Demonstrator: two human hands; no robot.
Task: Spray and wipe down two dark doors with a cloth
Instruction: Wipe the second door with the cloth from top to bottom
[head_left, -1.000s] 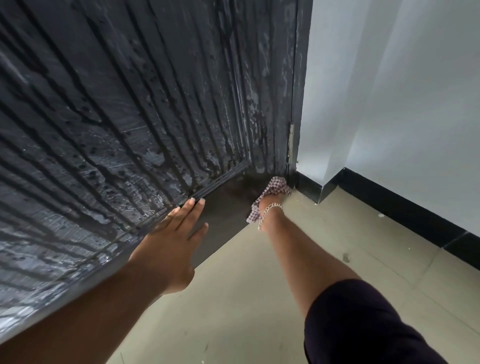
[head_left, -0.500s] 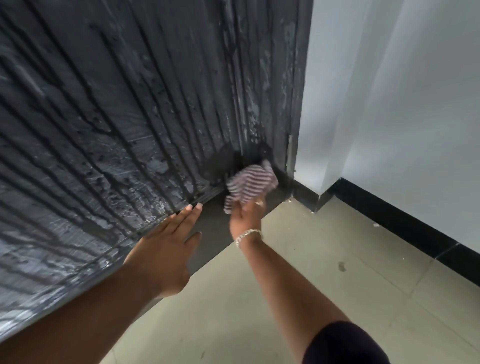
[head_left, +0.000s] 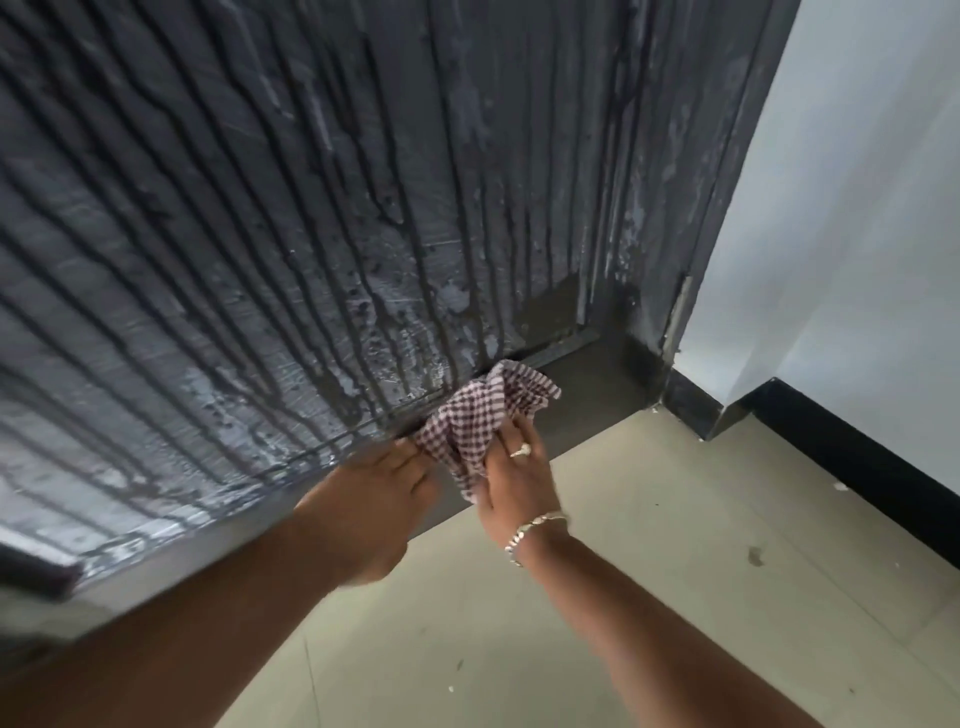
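No readable text, label, brand, number or sign anywhere in view.

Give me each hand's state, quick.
Left hand: fingertips on the cloth; grip unclear.
Right hand: holding the cloth.
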